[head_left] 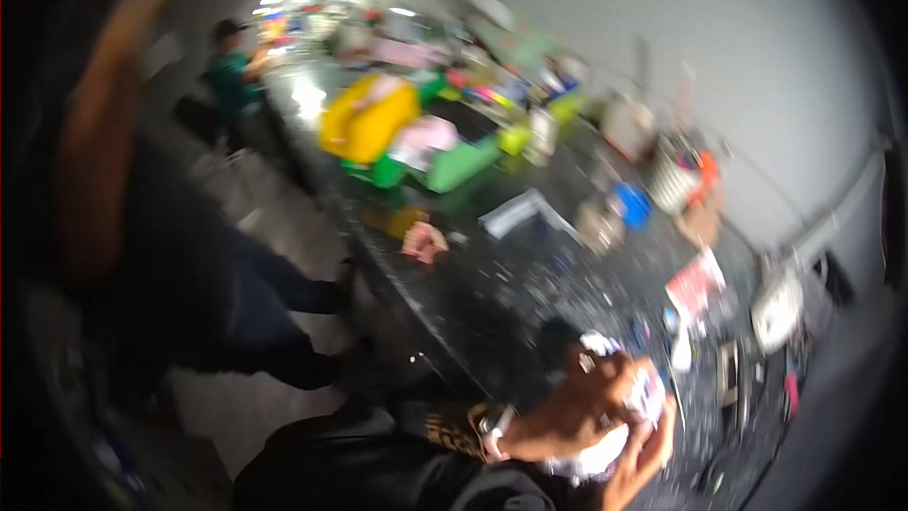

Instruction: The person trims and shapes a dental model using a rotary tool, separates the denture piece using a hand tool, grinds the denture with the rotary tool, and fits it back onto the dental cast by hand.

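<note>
Near the front of the dark worktop (473, 303), my two hands are close together, smeared by motion. My left hand (596, 393), with a band or watch at its wrist, comes in from the left and has its fingers curled on a small whitish piece (646, 396) with pink and purple tints. Just below, my right hand (651, 459) grips the same piece from the other side. Something white, perhaps cloth (598, 452), shows between the hands. What exactly the piece is, the blur hides.
A pink jaw-shaped model (425, 242) sits near the left edge. Beyond it are a yellow item (369, 118) and green trays (463, 167). White paper (530, 212), a tool holder (673, 173) and tools (728, 374) lie around. A person (170, 227) stands left; another (234, 80) sits farther back.
</note>
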A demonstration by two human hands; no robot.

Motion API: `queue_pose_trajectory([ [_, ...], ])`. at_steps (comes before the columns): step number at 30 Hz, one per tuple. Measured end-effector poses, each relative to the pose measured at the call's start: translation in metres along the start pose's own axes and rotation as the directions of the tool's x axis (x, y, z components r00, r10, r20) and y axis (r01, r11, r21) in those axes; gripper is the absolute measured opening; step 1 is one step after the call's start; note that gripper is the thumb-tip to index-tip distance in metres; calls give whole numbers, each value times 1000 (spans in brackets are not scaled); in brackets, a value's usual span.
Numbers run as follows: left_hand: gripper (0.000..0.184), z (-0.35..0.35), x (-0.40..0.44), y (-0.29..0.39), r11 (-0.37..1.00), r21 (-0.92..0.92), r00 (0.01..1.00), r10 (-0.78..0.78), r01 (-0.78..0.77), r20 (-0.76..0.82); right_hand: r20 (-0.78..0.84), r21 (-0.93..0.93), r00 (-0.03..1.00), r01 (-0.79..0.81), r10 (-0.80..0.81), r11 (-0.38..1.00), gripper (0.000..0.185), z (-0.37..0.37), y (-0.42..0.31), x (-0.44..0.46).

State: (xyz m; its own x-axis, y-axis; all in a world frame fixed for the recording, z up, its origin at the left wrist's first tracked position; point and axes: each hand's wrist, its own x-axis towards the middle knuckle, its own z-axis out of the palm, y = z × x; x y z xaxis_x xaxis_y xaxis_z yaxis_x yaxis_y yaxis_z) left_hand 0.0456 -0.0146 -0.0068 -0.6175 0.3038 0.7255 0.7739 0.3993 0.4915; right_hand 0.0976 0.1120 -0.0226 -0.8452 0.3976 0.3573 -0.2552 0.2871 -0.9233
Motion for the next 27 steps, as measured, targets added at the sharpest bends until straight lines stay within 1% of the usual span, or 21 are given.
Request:
queue_pose_trajectory([
  [1,35,1,-7,5,989,-74,990,-125,130,69,100,-127,995,16,-3,992,27,1,-33,7],
  [2,49,2,-13,10,956,-130,959,-247,264,136,174,-257,985,43,2,965,23,-5,-69,9],
  [4,42,-10,-15,8,999,9,1000,-31,31,-3,155,-268,988,18,24,963,32,0,-65,1],
  [6,34,-10,-13,11,975,103,976,206,-198,-72,57,-249,997,-42,58,968,34,6,-44,-9],
  [7,37,-7,-14,14,996,-75,996,43,-49,-77,4,-244,997,-80,83,966,35,10,-34,-13],
  [8,40,-7,-15,18,962,-251,992,-120,105,-46,-33,-240,994,-110,105,964,35,11,-31,-17],
  [9,42,-3,-18,19,872,-417,962,-273,255,16,-40,-239,993,-114,107,964,34,14,-30,-18],
  [12,50,5,-24,11,907,-352,965,-261,232,-35,-18,-223,994,-111,110,968,33,22,-35,-19],
  [13,50,5,-24,12,883,-422,966,-253,205,-61,-1,-217,995,-101,103,971,33,22,-37,-19],
  [16,51,-3,-22,8,929,-350,977,-173,119,-126,56,-203,994,-77,90,976,32,23,-41,-20],
  [17,49,-7,-23,9,915,-362,975,-214,179,-61,81,-189,993,-71,88,979,32,22,-43,-19],
  [19,47,2,-27,5,910,-323,957,-288,260,-40,121,-159,989,-62,82,985,31,21,-44,-17],
  [21,50,11,-30,0,893,-299,937,-349,338,18,150,-110,984,-80,96,991,31,19,-40,-15],
  [22,55,8,-34,-6,890,-287,933,-358,353,39,168,-85,979,-98,111,992,31,18,-37,-13],
  [23,55,-1,-26,-4,904,-306,948,-317,298,-14,181,-65,976,-109,119,992,31,15,-34,-14],
  [24,56,-11,-21,-3,908,-260,943,-328,329,48,189,-71,974,-112,124,991,30,14,-32,-13],
  [25,57,-12,-20,-3,839,-409,925,-377,359,39,179,-153,981,97,-69,983,28,17,-28,-13],
  [26,57,-11,-21,-9,944,-222,966,-258,244,-33,218,-183,969,161,-120,970,26,17,-32,-9],
  [27,60,-13,-19,-8,955,-140,964,-266,261,-23,257,-207,951,226,-170,952,23,17,-36,-6],
])
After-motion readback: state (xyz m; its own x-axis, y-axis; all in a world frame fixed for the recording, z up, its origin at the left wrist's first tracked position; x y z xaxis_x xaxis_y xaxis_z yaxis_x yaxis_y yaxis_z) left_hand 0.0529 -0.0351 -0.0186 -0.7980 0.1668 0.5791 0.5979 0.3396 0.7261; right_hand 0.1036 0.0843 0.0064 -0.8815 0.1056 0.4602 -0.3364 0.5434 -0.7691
